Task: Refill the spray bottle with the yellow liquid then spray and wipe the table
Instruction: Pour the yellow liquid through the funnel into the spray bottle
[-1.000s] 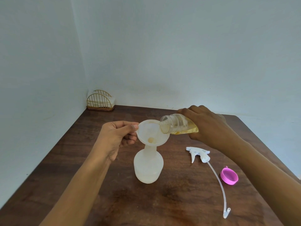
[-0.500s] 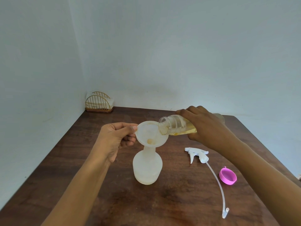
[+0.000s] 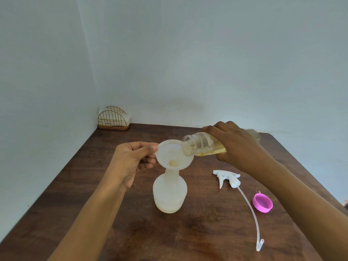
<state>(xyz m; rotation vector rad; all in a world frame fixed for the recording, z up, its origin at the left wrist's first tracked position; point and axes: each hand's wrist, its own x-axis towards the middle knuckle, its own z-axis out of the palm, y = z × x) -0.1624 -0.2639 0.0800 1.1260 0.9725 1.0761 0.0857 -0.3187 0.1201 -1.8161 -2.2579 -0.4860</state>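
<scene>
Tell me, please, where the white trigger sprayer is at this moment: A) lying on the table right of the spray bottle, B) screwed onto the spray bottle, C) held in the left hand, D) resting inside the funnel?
A: the trigger sprayer lies on the table beside the spray bottle, whose neck carries the funnel that the left hand pinches, while the right hand tips the refill bottle over it.
</scene>
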